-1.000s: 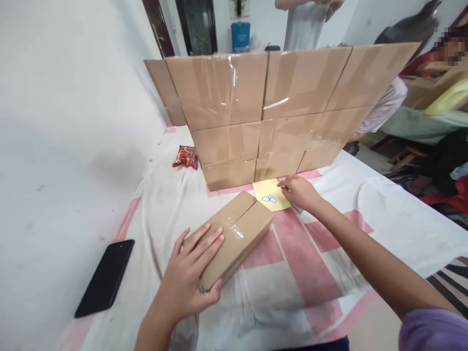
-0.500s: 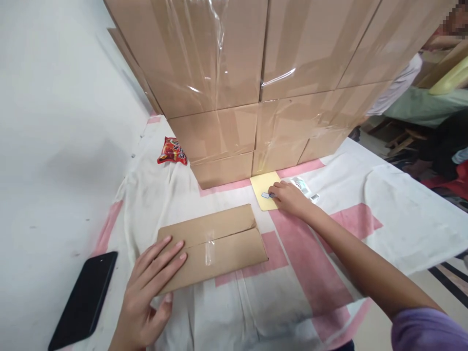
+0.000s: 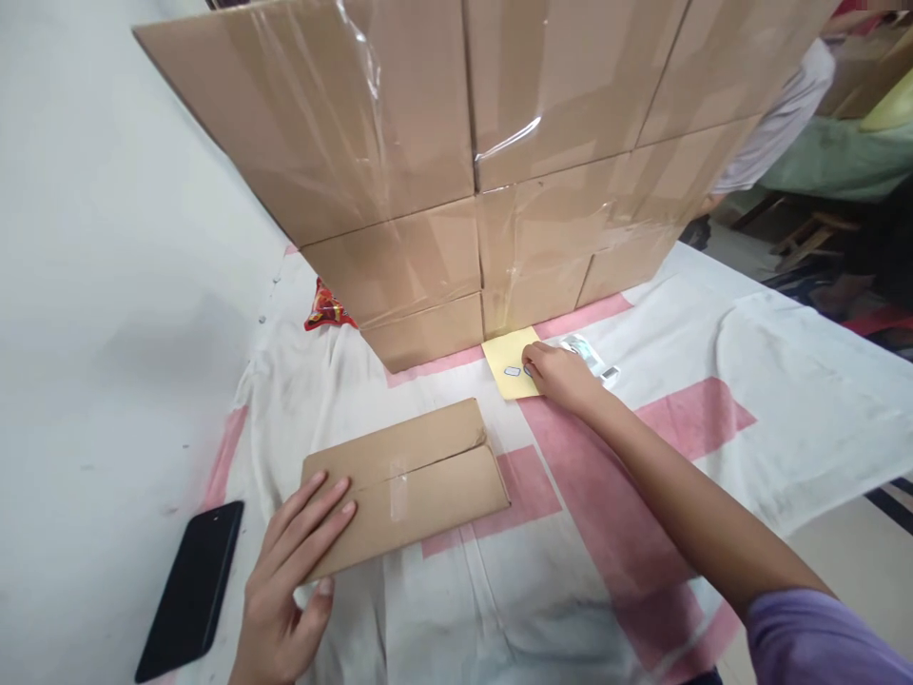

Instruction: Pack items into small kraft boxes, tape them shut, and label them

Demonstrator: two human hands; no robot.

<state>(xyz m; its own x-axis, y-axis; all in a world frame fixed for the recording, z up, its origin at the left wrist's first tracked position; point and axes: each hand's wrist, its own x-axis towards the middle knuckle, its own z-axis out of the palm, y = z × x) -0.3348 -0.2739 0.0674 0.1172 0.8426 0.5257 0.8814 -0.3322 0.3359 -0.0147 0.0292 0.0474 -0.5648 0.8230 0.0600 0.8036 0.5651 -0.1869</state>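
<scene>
A flat brown cardboard box [image 3: 420, 476], closed with a short strip of clear tape, lies on the cloth in front of me. My left hand [image 3: 289, 561] rests on its left end, fingers stretched across the top and thumb apart. Farther off, my right hand [image 3: 560, 373] bends its fingers together over a yellow sheet [image 3: 508, 352]. On that sheet a small white label with a dark outline [image 3: 512, 371] shows left of the fingertips. A second dark-edged bit is partly covered by the fingers, and what they pinch is hidden.
Tall stacked, taped cartons [image 3: 428, 257] stand behind the sheet. A shiny clear packet [image 3: 581, 352] lies beyond my right hand. A red snack packet [image 3: 328, 309] is left of the cartons, and a black phone [image 3: 192, 590] lies near the wall. Another person's sleeve [image 3: 777, 124] shows behind.
The view has shifted slightly. My right fingers are still at the yellow sheet, with the white label now farther from the fingertips. My left hand stays on the box.
</scene>
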